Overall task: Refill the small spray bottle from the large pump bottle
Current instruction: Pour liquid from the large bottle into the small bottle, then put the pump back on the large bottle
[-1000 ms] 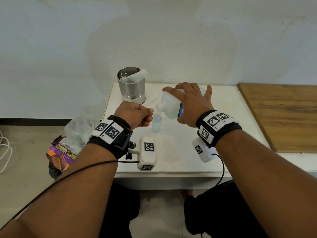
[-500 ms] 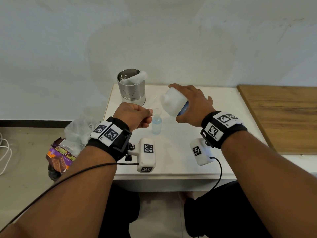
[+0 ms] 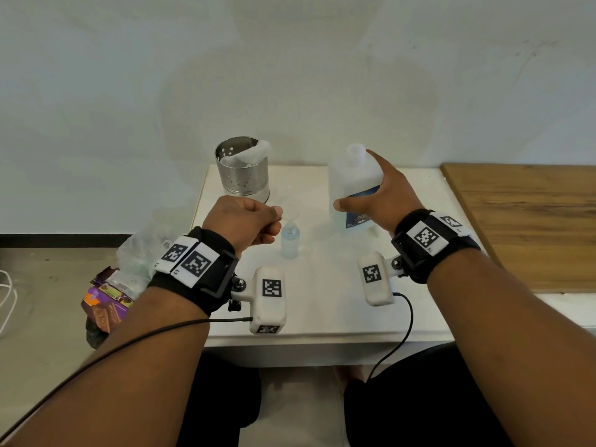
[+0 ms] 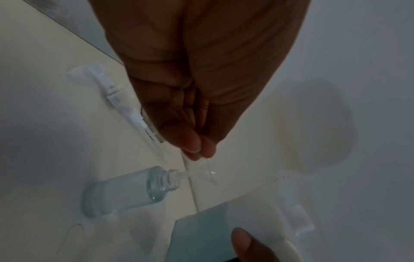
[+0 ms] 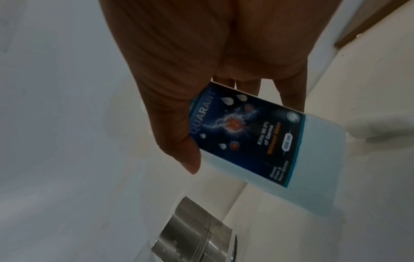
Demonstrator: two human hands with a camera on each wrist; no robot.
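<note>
The small clear spray bottle (image 3: 290, 237) (image 4: 125, 191) stands uncapped on the white table (image 3: 322, 301) with a clear funnel (image 3: 292, 211) (image 4: 201, 174) in its neck. My left hand (image 3: 248, 222) (image 4: 199, 148) pinches the funnel's rim between thumb and fingers. My right hand (image 3: 377, 195) (image 5: 192, 141) grips the large translucent bottle (image 3: 353, 185) (image 5: 257, 147) with the blue label, upright, open-necked, to the right of the small bottle. A white pump or spray head (image 4: 116, 95) lies on the table behind my left hand.
A perforated steel canister (image 3: 242, 169) (image 5: 192, 234) with white wadding stands at the table's back left. A wooden board (image 3: 529, 221) adjoins the table on the right. Snack wrappers and a plastic bag (image 3: 113, 285) lie on the floor to the left.
The right hand has turned the large bottle from tilted over the funnel back to upright and drawn it to the right. The left hand has kept its pinch on the funnel.
</note>
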